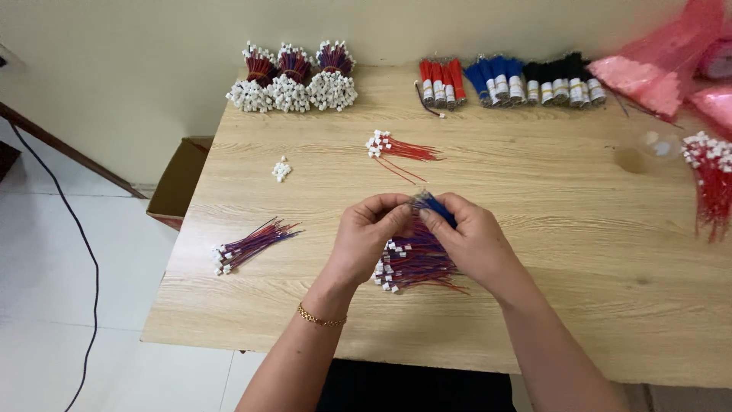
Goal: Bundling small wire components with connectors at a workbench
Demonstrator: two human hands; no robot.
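Both hands meet above the middle of the wooden table [534, 198], pinched together on the upper end of a bundle of red and blue wires [415, 255]. The left hand [367, 233] has its fingers curled closed around the gathered wire ends, thumb pressed in toward the other hand. The right hand [471, 236] is likewise clamped on the same end, fingertips touching the blue tips just beside the left hand's fingers. The bundle hangs down toward the near edge, its white connectors fanned out below the left palm. A gold bracelet [321, 318] sits on the left wrist.

Toward the left edge lies a smaller wire bunch [252, 243]. A small cluster of white connectors [281, 169] and a few loose red wires [400, 149] lie farther back. Along the far edge stand three tied bundles [293, 80] near the far left corner, then rows of red, blue and black bundles [507, 82]. Pink plastic bags [663, 61] fill the far right corner, and a red wire bunch [713, 183] lies at the right edge. A cardboard box [179, 179] sits on the floor beside the left edge.
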